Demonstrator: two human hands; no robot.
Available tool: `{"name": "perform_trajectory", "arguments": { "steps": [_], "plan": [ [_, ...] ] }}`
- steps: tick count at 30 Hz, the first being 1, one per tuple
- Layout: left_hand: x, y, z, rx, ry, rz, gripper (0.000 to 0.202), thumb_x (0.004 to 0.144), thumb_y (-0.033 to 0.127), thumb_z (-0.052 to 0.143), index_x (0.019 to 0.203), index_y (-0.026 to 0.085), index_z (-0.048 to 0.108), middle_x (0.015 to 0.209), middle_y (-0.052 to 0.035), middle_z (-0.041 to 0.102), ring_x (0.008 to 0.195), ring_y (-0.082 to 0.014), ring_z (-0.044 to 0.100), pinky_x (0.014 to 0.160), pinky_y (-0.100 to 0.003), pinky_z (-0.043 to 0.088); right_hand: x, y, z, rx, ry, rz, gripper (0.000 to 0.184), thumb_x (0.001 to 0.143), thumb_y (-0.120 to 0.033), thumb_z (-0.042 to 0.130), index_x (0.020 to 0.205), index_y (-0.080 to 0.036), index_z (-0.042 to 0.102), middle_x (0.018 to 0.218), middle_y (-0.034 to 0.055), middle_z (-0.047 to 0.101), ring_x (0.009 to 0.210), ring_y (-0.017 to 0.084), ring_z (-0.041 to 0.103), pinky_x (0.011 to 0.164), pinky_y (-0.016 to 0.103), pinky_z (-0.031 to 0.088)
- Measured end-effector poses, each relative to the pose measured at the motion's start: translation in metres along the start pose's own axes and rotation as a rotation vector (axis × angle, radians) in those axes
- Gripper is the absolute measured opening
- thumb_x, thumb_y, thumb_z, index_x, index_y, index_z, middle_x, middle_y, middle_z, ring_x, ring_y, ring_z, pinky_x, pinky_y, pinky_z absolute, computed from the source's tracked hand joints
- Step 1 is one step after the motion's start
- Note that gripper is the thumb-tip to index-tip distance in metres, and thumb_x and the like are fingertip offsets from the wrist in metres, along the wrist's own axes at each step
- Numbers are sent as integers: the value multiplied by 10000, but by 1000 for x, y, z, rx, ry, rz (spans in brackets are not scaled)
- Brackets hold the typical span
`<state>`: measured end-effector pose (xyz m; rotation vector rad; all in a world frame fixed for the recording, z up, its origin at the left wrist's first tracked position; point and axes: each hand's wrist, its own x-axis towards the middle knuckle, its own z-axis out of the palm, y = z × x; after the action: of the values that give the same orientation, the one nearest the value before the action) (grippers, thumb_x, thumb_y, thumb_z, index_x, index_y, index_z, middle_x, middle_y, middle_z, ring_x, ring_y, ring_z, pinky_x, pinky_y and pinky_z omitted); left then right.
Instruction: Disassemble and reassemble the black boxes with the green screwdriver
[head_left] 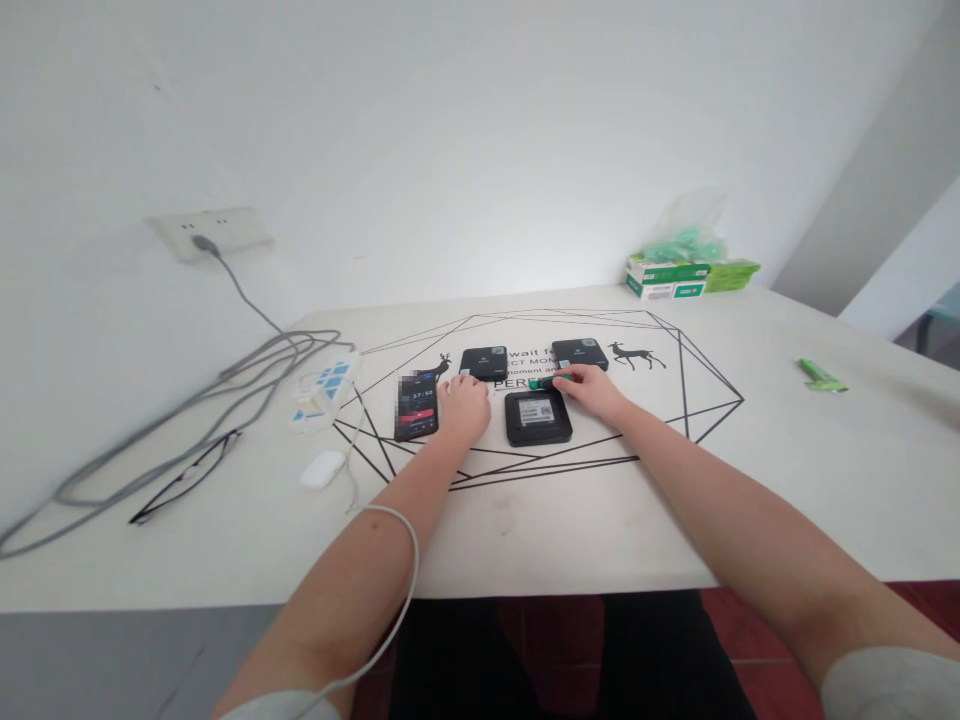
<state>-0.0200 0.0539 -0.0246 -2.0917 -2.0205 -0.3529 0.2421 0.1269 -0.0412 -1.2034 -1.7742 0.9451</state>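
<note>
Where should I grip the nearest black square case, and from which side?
Probably the left and right edges of the black square case, from the near side: it lies flat, both edges exposed, while the right hand holds a green and black cylinder beside the far edge.

The right hand (596, 395) holds a green-and-black rod (541, 384). A black box (538, 420) lies between the hands. A phone (417, 408) lies just beside the left hand (465, 404).
</note>
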Motion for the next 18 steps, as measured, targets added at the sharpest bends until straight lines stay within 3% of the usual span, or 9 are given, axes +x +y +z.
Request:
{"name": "perform_trajectory", "arguments": {
  "steps": [8, 13, 18],
  "plan": [
    [2, 1, 3, 13, 25, 26, 228, 943, 134, 544, 1019, 198, 750, 1239, -141, 700, 1316, -349, 521, 1129, -582, 327, 3, 0, 0, 98, -21, 19, 436, 691, -530, 833, 950, -183, 784, 690, -4, 647, 649, 149, 525, 613, 290, 427],
    [2, 0, 3, 15, 36, 27, 219, 933, 122, 552, 999, 196, 746, 1212, -147, 707, 1304, -355, 531, 1100, -572, 356, 4, -3, 0, 348, 89, 93, 444, 600, -478, 910, 910, -194, 768, 664, -22, 630, 610, 130, 515, 576, 277, 405],
    [2, 5, 2, -36, 88, 70, 242, 928, 97, 542, 1025, 192, 742, 1187, -135, 721, 1296, -350, 540, 1100, -566, 365, 6, -1, -8, 527, 165, 141, 495, 625, -561, 875, 924, -200, 716, 771, 0, 674, 597, 107, 504, 535, 264, 381]
  ]
}}
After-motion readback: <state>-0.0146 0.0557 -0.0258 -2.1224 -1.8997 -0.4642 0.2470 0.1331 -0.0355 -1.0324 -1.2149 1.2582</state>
